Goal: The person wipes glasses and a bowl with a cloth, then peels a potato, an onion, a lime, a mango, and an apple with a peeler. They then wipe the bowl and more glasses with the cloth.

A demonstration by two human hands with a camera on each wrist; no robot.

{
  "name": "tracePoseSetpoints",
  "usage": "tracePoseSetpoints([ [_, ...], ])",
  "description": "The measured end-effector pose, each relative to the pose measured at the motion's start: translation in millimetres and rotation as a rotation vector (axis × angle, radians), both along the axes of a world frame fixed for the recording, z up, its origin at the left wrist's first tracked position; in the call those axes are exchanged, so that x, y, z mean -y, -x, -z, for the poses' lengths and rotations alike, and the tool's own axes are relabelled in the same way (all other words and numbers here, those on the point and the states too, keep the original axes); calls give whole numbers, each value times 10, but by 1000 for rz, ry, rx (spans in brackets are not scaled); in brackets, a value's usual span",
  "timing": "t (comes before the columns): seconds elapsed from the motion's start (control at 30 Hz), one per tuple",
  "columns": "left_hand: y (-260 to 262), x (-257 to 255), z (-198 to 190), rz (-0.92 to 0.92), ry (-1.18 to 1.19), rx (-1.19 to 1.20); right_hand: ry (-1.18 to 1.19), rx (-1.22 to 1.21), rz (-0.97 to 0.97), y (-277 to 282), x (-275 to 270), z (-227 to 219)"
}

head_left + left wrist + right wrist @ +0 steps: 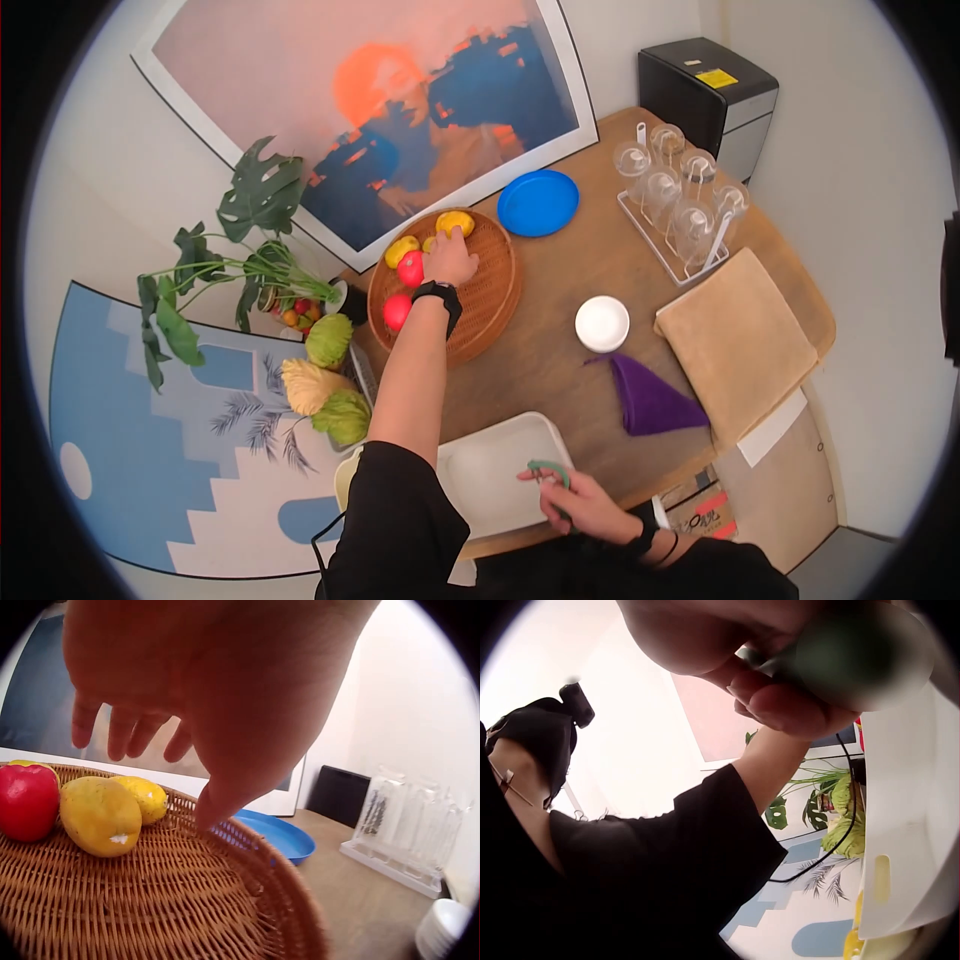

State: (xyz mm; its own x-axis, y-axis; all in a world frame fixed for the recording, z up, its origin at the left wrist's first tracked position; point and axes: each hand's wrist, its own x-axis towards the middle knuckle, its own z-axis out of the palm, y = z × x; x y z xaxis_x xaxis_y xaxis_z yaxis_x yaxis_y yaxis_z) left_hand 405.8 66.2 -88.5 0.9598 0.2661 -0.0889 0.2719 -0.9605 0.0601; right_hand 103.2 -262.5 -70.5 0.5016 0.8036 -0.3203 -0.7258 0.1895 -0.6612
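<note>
My left hand (451, 262) reaches over the round wicker basket (492, 300), fingers extended toward a yellow fruit (455, 223). In the left wrist view the hand (195, 690) hovers above the basket with fingers spread, and a yellow fruit (100, 816) and a red one (28, 802) lie beneath and to its left. Another red fruit (397, 312) rests near the basket's left side. Over the edge of the white tray (500, 440), my right hand (590, 508) grips a green-handled tool (548, 468); its blurred green part (847, 656) shows in the right wrist view.
A blue plate (538, 203) is behind the basket. Rightward stand a white bowl (602, 324), a purple cloth (652, 398), a glass rack (672, 240) and a tan folded cloth (740, 340). Leafy vegetables (342, 416) and a potted plant (262, 195) are at the left.
</note>
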Motion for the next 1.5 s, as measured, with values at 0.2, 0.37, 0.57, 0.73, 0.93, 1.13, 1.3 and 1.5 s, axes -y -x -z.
tracePoseSetpoints([
  [0.2, -648, -78, 202, -4, -152, 171, -85, -145, -47, -161, 64, 82],
  [0.37, -710, -117, 106, -71, -23, 255, -77, -87, -137, -154, 36, 122],
  [0.57, -551, -222, 450, -71, -169, 355, -97, -115, -98, -202, 56, 121],
  [0.73, -423, -200, 346, 203, 4, 90, -109, -66, -92, -191, 31, 128],
  [0.93, 134, 177, -103, 203, 189, 379, -97, -10, -21, -101, -26, 107],
  [1.13, 1613, 788, -1050, 244, 580, 305, -70, 74, 50, -19, -73, 138],
  [1.3, 2808, 963, -1173, 242, 933, 283, 90, 199, 113, 60, -142, 44],
  [1.5, 3827, 1040, -354, -229, 1699, 510, 152, 336, 229, 165, -245, -40],
])
